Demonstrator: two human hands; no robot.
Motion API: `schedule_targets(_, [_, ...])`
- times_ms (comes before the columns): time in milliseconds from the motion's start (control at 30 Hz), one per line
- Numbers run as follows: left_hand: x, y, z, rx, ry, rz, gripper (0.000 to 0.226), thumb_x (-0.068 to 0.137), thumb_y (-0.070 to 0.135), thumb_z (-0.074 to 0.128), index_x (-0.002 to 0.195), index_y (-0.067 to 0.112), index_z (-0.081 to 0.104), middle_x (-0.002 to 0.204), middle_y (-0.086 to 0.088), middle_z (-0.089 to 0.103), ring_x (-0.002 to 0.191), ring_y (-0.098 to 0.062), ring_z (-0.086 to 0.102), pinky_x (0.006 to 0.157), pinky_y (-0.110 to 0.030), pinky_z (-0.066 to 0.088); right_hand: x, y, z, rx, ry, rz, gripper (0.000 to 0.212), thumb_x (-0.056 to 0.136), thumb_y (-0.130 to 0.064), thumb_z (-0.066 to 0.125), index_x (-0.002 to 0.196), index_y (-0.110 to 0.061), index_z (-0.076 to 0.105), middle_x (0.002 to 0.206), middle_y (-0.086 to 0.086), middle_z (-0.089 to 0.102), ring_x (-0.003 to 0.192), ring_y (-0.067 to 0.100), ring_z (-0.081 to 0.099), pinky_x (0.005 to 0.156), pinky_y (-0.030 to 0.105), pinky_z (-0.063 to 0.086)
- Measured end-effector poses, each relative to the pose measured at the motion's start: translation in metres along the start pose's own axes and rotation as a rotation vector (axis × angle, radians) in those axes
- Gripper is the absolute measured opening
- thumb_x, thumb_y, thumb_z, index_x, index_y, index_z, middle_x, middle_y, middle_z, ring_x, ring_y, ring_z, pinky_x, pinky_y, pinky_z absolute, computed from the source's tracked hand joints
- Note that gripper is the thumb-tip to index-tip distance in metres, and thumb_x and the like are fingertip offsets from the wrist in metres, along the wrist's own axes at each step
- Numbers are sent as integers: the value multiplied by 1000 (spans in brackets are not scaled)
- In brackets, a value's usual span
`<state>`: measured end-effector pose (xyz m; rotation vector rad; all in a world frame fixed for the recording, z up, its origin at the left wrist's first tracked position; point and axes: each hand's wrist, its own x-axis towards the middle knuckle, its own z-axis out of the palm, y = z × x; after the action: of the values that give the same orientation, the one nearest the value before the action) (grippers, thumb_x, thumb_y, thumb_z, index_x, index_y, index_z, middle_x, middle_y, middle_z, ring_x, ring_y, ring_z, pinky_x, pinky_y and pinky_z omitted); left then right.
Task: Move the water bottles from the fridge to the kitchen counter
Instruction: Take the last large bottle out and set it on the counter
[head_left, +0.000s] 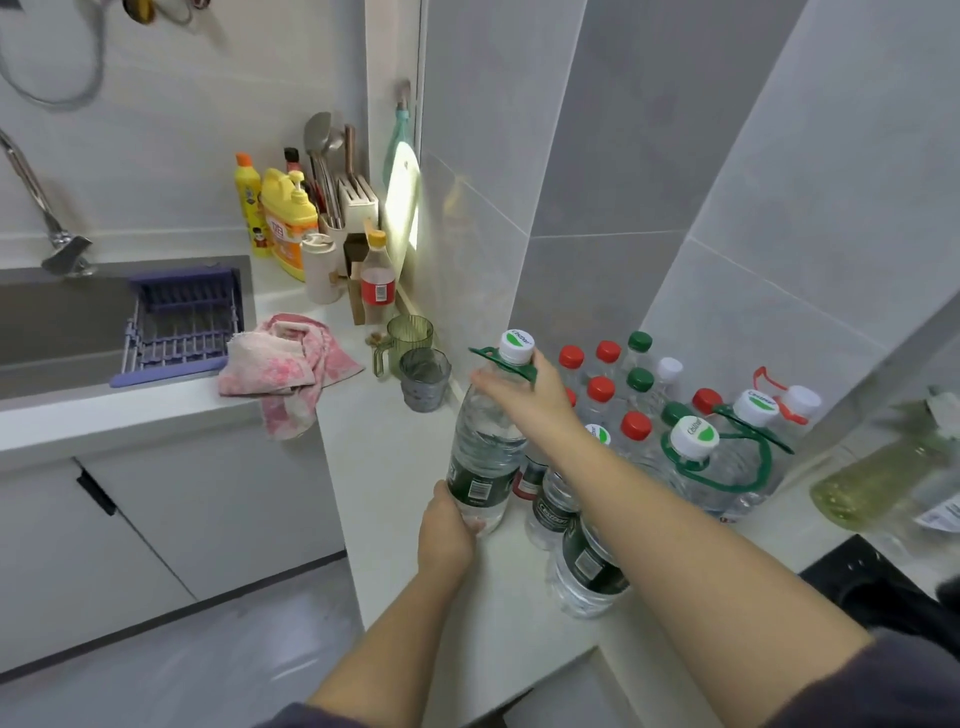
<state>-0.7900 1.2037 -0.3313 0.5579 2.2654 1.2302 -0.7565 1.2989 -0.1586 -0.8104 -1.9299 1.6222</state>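
Observation:
A large clear water bottle (483, 447) with a white cap, green carry handle and dark green label stands on the white kitchen counter (395, 467). My left hand (445, 530) grips its base. My right hand (524, 395) holds its neck just under the cap. Right behind it stand several small water bottles (618, 395) with red, green and white caps, crowded into the tiled corner. Two more large bottles with green handles (717, 467) stand to the right. Another bottle (587, 571) sits under my right forearm, partly hidden.
Two plastic cups (415, 358) stand just left of the bottle, and a pink towel (285, 364) hangs over the counter edge. A sink (62, 322) with a purple rack lies at left. Detergent bottles and utensils (296, 223) crowd the back. A black stove (883, 587) sits at right.

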Motion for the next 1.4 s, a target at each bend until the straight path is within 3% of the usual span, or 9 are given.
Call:
schedule_targets(100, [14,4,3,29,-25,14,41,83,2,64,119,10,46,102,5,52,87,-13,51,77,-25,39,10,1,-4,-36,20,-11,37,85,-15,76,118,-19,58,94,-18,64,85,-8,58,62,5,43])
schedule_targets(233, [29,7,7,87,-48,4,26,93,4,53,106,20,38,92,10,53,67,5,43,57,-13,33,21,5,-7,-90,37,-20,47,85,-26,77,125,-23,53,106,-18,61,97,-1,57,81,18,42])
schedule_targets(433, [38,17,1,103,-94,-8,47,85,0,61,125,4,37,126,-12,58,108,-29,56,86,-32,41,30,7,-9,-169,9,-19,58,84,-29,79,132,-23,47,117,-12,56,115,12,52,94,28,36])
schedule_targets(600, [39,17,3,77,-81,-18,46,87,8,60,126,7,36,128,-13,58,99,-24,54,90,-35,44,29,6,-10,-204,5,-8,60,85,-29,78,134,-24,44,112,-18,53,113,9,47,95,27,34])
schedule_targets(700, [40,19,-3,84,-149,-33,64,84,13,69,135,7,32,134,-13,56,116,-30,56,91,-33,42,26,5,-9,-228,28,-5,61,85,-29,78,135,-23,44,111,-20,53,113,10,48,92,27,35])
schedule_targets(867, [23,22,-24,248,-209,-48,107,85,22,72,154,7,-8,162,-18,5,148,-30,19,116,-37,27,17,9,-3,-363,141,10,79,81,-31,81,145,-16,37,143,4,48,130,22,47,98,34,40])
schedule_targets(967, [-1,16,-47,376,-140,18,104,88,26,69,154,9,-10,163,-12,-4,151,-25,7,118,-36,21,0,10,-5,-491,170,51,89,83,-28,78,153,-10,26,152,10,39,139,29,39,111,43,37])
schedule_targets(1167, [-71,15,-104,598,32,100,96,90,34,65,155,12,-3,163,-9,-1,150,-27,6,116,-41,25,-60,28,-7,-722,11,-38,81,89,-28,70,153,-11,24,150,13,39,138,32,39,109,46,40])
schedule_targets(1400, [-172,33,-143,876,369,147,86,94,47,55,155,13,6,163,-12,7,150,-32,7,119,-42,16,-127,31,-5,-1155,-216,-368,81,99,-49,48,159,-21,2,167,5,-1,154,28,-3,123,48,7])
